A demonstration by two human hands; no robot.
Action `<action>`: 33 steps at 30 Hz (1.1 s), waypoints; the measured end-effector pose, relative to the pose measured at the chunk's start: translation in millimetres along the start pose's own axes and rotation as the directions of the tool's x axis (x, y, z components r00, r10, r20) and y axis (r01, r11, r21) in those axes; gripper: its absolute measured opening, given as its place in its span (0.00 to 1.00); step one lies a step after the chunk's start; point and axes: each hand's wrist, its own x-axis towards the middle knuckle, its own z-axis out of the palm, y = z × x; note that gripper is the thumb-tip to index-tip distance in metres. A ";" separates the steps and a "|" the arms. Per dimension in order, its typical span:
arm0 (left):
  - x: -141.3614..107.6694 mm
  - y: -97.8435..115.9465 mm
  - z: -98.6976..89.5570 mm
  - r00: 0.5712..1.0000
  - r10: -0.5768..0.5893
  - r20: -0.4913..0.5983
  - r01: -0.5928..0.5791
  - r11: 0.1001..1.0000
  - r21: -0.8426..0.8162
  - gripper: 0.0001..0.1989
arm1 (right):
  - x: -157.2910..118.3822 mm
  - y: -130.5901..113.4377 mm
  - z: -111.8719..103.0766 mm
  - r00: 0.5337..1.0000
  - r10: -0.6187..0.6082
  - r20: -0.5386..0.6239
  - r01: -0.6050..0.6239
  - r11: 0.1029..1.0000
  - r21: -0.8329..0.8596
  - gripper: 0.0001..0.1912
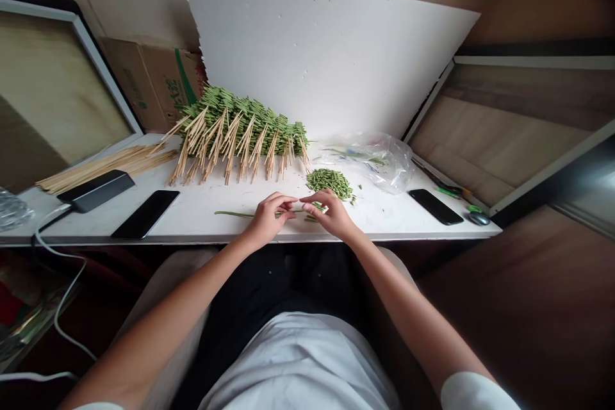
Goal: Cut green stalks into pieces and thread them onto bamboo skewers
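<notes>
The fingers of the person's left hand (269,221), just below the middle of the frame, are curled almost closed around a long green bean (233,213), whose free end sticks out toward the left above the table. The right hand (335,214) is just beside it, with thumb and fingers bent toward each other and partly apart; whether they grip the bean's other end cannot be told. The fingertips of the two hands nearly meet. A few short cut pieces (311,218) lie under the right hand.

Just beyond that hand, right of centre, sits a small heap of short green pieces (330,183), with some strays at its right edge. Left of centre, a long stack of skewered green beans (245,112) reaches back toward the board, its bare stick ends fanned toward the person. Loose wooden sticks (120,163) lie at the left of the frame, near a black device (96,191) and a dark phone (145,214). A clear plastic bag (394,163) lies right of the heap; farther right are another phone (436,206) and a mouse (479,218). Behind everything, a white board (327,45) leans across the upper middle of the frame, on the white table (202,229).
</notes>
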 end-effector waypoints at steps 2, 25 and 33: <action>0.6 1.6 -1.1 1.000 0.024 -0.005 -0.024 1.000 0.010 0.14 | 0.0 -12.0 2.4 0.998 -0.052 0.031 0.050 0.996 0.076 0.19; 6.7 25.8 10.1 0.978 -0.043 0.202 0.101 0.953 -0.287 0.11 | -2.9 -7.1 7.7 0.982 0.058 0.179 -0.157 0.777 0.609 0.23; 8.9 20.9 0.4 0.986 -0.035 0.165 0.062 0.985 -0.160 0.14 | 4.1 21.4 -8.4 0.977 0.204 -0.070 -0.165 0.918 0.361 0.24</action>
